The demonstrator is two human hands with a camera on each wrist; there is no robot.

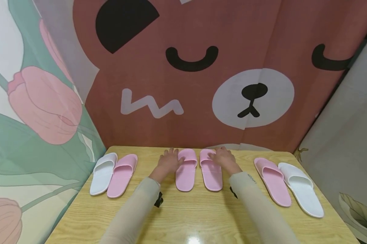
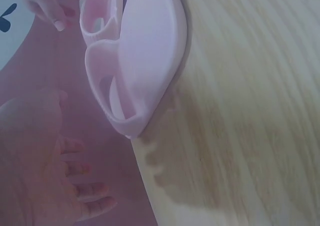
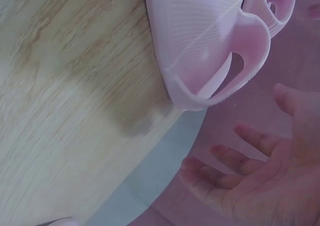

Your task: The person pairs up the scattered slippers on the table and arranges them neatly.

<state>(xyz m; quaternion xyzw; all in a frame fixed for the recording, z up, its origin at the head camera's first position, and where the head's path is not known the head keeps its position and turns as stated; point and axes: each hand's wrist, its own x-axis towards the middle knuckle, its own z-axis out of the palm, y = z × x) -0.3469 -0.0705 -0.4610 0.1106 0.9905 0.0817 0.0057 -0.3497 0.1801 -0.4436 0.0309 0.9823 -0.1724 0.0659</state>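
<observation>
Two pink slippers lie side by side mid-table in the head view, a left one (image 1: 185,177) and a right one (image 1: 212,177), their covered toes toward the back edge. Beside the left slipper's toe hovers my left hand (image 1: 169,161). My right hand (image 1: 226,159) is at the outer side of the right slipper's toe. The left wrist view shows the left hand (image 2: 35,161) with fingers extended, apart from the nearer pink slipper (image 2: 150,40). In the right wrist view, a gap separates the right hand (image 3: 280,171), fingers loosely bent, from its pink slipper (image 3: 200,40). Neither hand holds anything.
At the wooden table's (image 1: 183,217) left side lie a white slipper (image 1: 101,179) and a pink slipper (image 1: 121,181). Another pink slipper (image 1: 276,188) and white slipper (image 1: 305,196) lie at the right. A bear-print curtain (image 1: 159,78) hangs behind the back edge; a tulip-print curtain (image 1: 46,105) borders the left.
</observation>
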